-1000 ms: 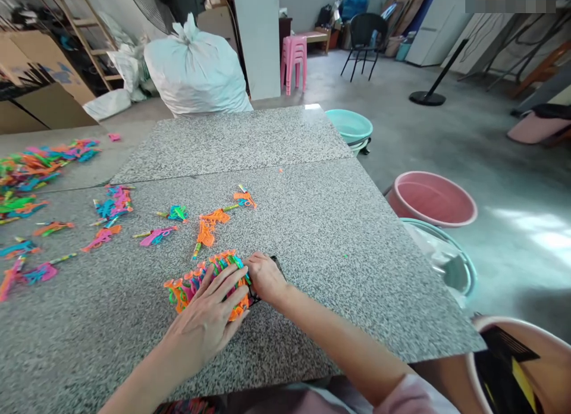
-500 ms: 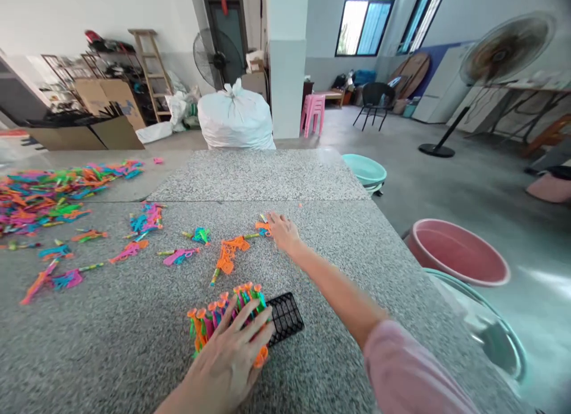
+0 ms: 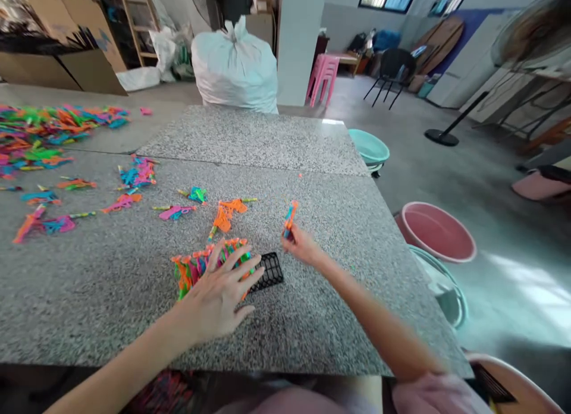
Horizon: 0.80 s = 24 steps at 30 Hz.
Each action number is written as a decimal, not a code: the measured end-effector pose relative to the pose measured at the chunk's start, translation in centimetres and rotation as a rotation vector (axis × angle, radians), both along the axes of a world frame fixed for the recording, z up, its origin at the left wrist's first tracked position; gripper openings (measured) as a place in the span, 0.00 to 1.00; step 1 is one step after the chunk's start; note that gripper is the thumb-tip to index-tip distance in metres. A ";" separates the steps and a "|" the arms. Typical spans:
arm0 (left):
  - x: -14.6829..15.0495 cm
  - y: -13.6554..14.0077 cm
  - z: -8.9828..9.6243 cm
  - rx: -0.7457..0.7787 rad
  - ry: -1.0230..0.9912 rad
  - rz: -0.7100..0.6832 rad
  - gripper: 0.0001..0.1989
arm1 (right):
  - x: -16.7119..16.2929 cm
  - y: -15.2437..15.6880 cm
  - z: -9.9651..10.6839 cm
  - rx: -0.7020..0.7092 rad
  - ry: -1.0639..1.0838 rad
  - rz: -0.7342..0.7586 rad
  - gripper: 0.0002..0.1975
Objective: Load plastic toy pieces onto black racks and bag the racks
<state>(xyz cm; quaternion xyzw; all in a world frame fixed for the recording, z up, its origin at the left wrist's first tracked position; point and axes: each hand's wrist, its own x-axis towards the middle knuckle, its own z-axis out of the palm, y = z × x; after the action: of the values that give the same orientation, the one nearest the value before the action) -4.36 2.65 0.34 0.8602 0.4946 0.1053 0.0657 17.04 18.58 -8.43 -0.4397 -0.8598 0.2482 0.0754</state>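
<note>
My left hand lies spread over a row of upright toy guns in pink, orange, green and blue with orange tips. They stand packed in a black plastic grid rack, whose right end shows bare cells. My fingers cover part of the row. To the right of the rack, my right hand is closed around an orange and blue toy gun, held upright above the table. Beyond the rack lie orange toy guns, a pink and blue one and a green and blue one.
A large heap of toy guns covers the far left of the speckled stone table, with smaller clusters nearer. A tied white sack stands behind. Right of the table are a red basin and a turquoise basin.
My right hand has picked up the orange and blue toy gun from the table and drawn it back toward the rack. My left hand stays over the row. The view has tilted down.
</note>
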 end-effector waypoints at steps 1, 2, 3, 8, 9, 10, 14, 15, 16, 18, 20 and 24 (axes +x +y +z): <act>0.0 0.1 -0.2 0.007 0.009 -0.013 0.23 | 0.2 -2.7 -0.4 -0.127 0.153 -0.037 0.11; 0.0 0.2 -0.3 0.004 0.031 -0.020 0.20 | 0.2 -5.2 -0.7 -0.243 0.295 -0.072 0.09; 0.0 0.3 -0.4 0.001 0.056 -0.022 0.17 | -0.2 -7.3 -0.9 -0.331 0.408 -0.102 0.08; 0.2 0.3 0.0 0.006 0.115 -0.037 0.17 | -3.0 -11.9 -1.3 -0.194 0.461 -0.152 0.05; 0.2 0.3 0.0 0.006 0.118 -0.035 0.20 | -3.4 -11.8 -1.3 -0.129 0.420 -0.130 0.05; 0.2 0.2 0.0 0.007 0.124 -0.030 0.22 | -3.8 -11.6 -1.3 -0.077 0.370 -0.104 0.05; 0.2 0.3 -0.1 0.023 0.145 -0.011 0.33 | -4.4 -11.1 -0.9 0.023 0.180 -0.031 0.05; 0.2 0.4 -0.1 0.024 0.143 -0.010 0.35 | -4.5 -11.1 -0.7 0.030 0.151 -0.017 0.06; 0.2 0.5 -0.2 0.026 0.138 -0.011 0.36 | -4.6 -11.2 -0.4 0.032 0.126 -0.005 0.06; 0.2 0.7 -0.3 0.034 0.129 -0.011 0.33 | -4.9 -11.7 0.1 0.033 0.091 0.016 0.06; 0.3 0.9 -0.4 0.049 0.128 -0.017 0.25 | -5.1 -12.4 0.5 0.040 0.075 0.018 0.05; 0.3 0.8 -0.8 0.064 0.120 -0.001 0.13 | -4.5 -12.9 0.9 0.054 0.073 0.035 0.03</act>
<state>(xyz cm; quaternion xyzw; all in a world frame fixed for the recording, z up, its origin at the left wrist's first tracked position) -4.08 3.46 -0.49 0.8668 0.4938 0.0691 0.0084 12.57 5.66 -7.50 -0.4130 -0.8705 0.2419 0.1143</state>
